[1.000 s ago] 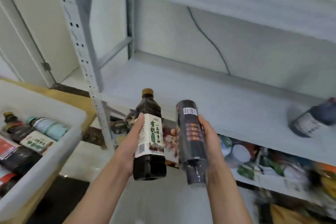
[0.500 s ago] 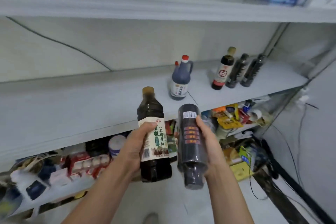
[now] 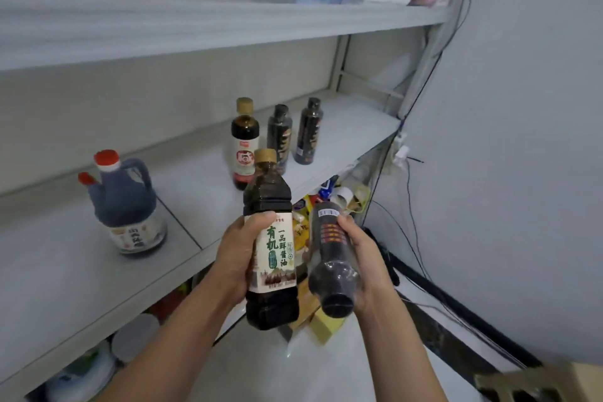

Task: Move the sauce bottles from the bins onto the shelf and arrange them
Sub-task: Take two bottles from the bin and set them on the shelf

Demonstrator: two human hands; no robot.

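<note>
Each hand grips a dark-filled sauce bottle: left hand (image 3: 235, 259), right hand (image 3: 365, 266).

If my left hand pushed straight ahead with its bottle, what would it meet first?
Probably the red-labelled bottle standing on the shelf, directly beyond the left hand and its soy sauce bottle; depth is unclear.
</note>
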